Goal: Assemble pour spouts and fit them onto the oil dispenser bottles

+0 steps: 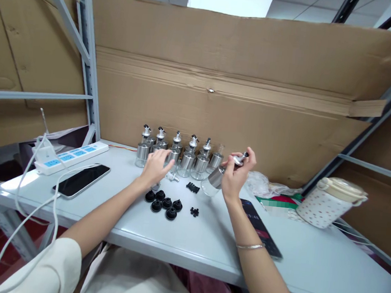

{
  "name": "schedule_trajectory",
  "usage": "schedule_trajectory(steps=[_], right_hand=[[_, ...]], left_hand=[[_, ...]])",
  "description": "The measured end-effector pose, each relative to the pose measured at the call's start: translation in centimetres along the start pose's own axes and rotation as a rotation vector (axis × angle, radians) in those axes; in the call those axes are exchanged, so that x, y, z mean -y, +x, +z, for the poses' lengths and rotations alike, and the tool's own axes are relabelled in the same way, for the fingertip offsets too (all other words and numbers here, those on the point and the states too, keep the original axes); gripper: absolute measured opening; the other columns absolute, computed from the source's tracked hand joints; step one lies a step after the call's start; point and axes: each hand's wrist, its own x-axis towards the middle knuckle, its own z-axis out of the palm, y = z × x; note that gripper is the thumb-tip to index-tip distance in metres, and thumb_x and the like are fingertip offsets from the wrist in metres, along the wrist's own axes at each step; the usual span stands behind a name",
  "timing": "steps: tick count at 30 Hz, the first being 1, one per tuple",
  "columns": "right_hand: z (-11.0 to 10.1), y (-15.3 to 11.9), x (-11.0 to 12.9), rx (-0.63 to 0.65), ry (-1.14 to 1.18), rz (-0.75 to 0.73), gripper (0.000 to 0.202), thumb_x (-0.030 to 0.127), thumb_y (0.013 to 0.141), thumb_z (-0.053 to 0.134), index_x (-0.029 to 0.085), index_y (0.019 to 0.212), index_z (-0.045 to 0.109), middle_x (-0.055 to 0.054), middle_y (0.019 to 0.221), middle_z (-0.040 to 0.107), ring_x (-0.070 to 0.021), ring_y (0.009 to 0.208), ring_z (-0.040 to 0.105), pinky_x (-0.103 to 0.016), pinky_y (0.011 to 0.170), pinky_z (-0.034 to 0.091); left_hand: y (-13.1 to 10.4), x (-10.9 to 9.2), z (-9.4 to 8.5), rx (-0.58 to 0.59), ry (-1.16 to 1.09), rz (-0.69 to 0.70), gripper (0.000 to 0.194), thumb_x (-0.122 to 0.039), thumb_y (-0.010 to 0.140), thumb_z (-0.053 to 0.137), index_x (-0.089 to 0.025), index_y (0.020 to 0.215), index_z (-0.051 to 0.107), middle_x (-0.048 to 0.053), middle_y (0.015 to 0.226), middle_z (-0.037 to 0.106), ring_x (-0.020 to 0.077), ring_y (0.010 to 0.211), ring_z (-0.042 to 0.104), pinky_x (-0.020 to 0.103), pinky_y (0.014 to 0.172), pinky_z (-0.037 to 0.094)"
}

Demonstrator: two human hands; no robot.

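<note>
My right hand [234, 182] is wrapped round an oil bottle [216, 178] of glass and brushed metal with a metal pour spout, tilted above the table. My left hand [155, 166] is in front of a row of similar bottles [187, 160], thumb and fingers apart, with nothing seen in it. Small clear and metal spout parts [172, 177] lie just beside its thumb. Nearer to me sit several black stoppers [167, 203]. Right of them are black spout caps [193, 187] in a short row and a cluster of tiny black pieces [194, 212].
A phone [83, 181] and a white power strip [73, 157] with cables lie at the left. Under my right forearm is another phone [260, 228]. Plastic bags [264, 185] and a dotted white container [330, 203] stand at the right. Cardboard [219, 116] walls the back.
</note>
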Motion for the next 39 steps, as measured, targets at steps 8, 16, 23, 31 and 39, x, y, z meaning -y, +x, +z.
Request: schedule_trajectory(steps=[8, 16, 23, 31, 39], right_hand=[[-1.0, 0.7, -4.0, 0.131, -0.334, -0.080, 0.055, 0.035, 0.086, 0.048, 0.020, 0.138, 0.037, -0.009, 0.102, 0.060, -0.0221, 0.089, 0.058, -0.042, 0.087, 0.045], [-0.6, 0.4, -5.7, 0.309, -0.562, -0.120, 0.079, 0.034, 0.087, 0.048, 0.015, 0.149, 0.003, -0.022, 0.144, 0.032, -0.0326, 0.133, 0.034, -0.054, 0.104, 0.031], [-0.5, -1.0, -8.4, 0.541, -0.694, -0.099, 0.073, 0.009, 0.080, 0.045, 0.016, 0.148, 0.018, -0.022, 0.155, 0.000, -0.0371, 0.142, 0.012, -0.053, 0.107, 0.029], [-0.3, -2.1, -9.4, 0.683, -0.798, -0.074, 0.058, 0.015, 0.078, 0.059, 0.012, 0.134, 0.046, -0.020, 0.155, -0.013, -0.0440, 0.141, 0.004, -0.056, 0.110, 0.023], [-0.5, -2.0, -9.5, 0.710, -0.815, -0.084, 0.053, 0.015, 0.078, 0.060, 0.009, 0.130, 0.050, -0.019, 0.155, -0.014, -0.0417, 0.141, 0.007, -0.052, 0.112, 0.024]], left_hand=[[0.4, 4.6, 1.5, -0.114, -0.013, -0.263, 0.056, -0.034, 0.088, 0.044, -0.016, 0.139, 0.031, 0.016, 0.153, 0.014, 0.0345, 0.141, 0.017, 0.051, 0.112, 0.024], [0.5, 5.4, 1.6, -0.072, 0.006, -0.398, 0.062, -0.037, 0.086, 0.048, -0.018, 0.142, 0.027, 0.013, 0.156, 0.006, 0.0336, 0.143, 0.009, 0.052, 0.114, 0.021], [0.3, 6.5, 1.7, 0.054, 0.014, -0.533, 0.069, -0.041, 0.086, 0.049, -0.016, 0.145, 0.022, 0.020, 0.155, -0.001, 0.0413, 0.140, 0.016, 0.054, 0.107, 0.030], [0.0, 6.8, 1.9, 0.093, 0.042, -0.521, 0.059, -0.045, 0.086, 0.048, -0.024, 0.140, 0.037, 0.013, 0.157, -0.006, 0.0438, 0.138, 0.022, 0.055, 0.105, 0.032], [-0.1, 8.2, 2.5, 0.082, 0.012, -0.452, 0.058, -0.039, 0.086, 0.051, -0.024, 0.141, 0.036, 0.011, 0.156, -0.009, 0.0406, 0.139, 0.019, 0.051, 0.109, 0.029]])
